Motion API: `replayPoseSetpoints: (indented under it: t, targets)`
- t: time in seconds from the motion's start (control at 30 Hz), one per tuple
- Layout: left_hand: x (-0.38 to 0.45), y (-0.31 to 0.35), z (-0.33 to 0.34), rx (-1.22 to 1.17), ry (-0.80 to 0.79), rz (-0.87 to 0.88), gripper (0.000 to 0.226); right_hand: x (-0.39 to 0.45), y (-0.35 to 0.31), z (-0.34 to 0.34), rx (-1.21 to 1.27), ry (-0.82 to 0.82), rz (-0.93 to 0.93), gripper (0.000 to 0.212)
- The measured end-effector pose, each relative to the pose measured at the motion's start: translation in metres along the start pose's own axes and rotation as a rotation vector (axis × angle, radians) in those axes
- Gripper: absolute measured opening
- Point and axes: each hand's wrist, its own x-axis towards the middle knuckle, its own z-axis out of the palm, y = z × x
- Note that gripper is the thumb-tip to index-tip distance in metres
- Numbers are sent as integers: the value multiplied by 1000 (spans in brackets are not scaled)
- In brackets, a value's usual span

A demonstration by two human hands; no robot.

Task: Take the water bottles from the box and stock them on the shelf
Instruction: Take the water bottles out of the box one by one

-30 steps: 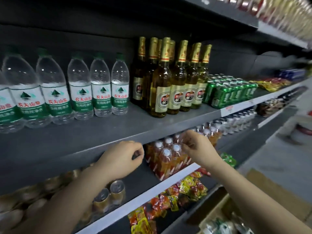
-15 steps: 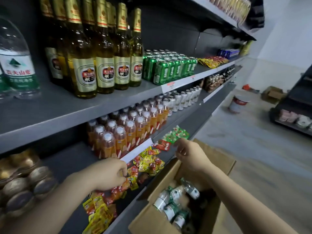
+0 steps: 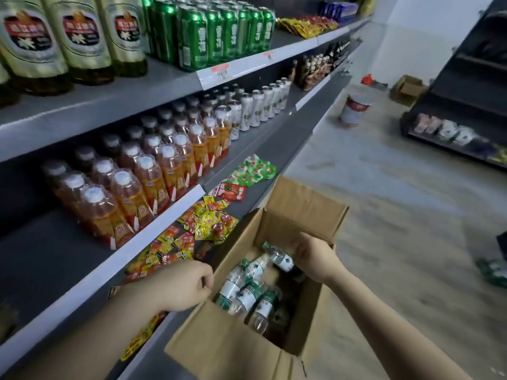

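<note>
An open cardboard box point(image 3: 227, 349) stands on the floor against the shelving. Several clear water bottles point(image 3: 247, 294) with green-and-white labels lie in it. One water bottle point(image 3: 278, 257) lies tilted on top of the others, cap towards the shelves. My right hand point(image 3: 315, 256) is inside the box with its fingers curled over that bottle's base end. My left hand point(image 3: 186, 286) hovers at the box's left rim as a loose fist holding nothing. The shelf's row of water bottles is out of view.
Shelves on the left carry beer bottles point(image 3: 79, 37), green cans point(image 3: 208, 31), orange drink bottles point(image 3: 131, 187), white cans point(image 3: 258, 108) and snack packets point(image 3: 208, 220). On the concrete floor stand a bucket point(image 3: 355, 109) and a second carton point(image 3: 408, 89). A dark rack point(image 3: 466, 105) stands at right.
My view dropped from the water and beer shelf to the box. Both hands came down from the shelf edge; the right went into the box onto a bottle, the left to its rim.
</note>
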Motion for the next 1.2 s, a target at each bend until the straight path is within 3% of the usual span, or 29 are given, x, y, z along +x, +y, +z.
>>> replayPoseSetpoints:
  t: [0.23, 0.73, 1.2]
  targets:
    - [50, -1, 36, 57, -4, 16, 14, 20, 47, 54, 46, -74, 148, 32]
    - [165, -31, 135, 46, 22, 69, 15, 81, 117, 177, 41, -30, 343, 55]
    - [259, -35, 196, 89, 47, 104, 18, 153, 176, 262, 56, -27, 468, 55]
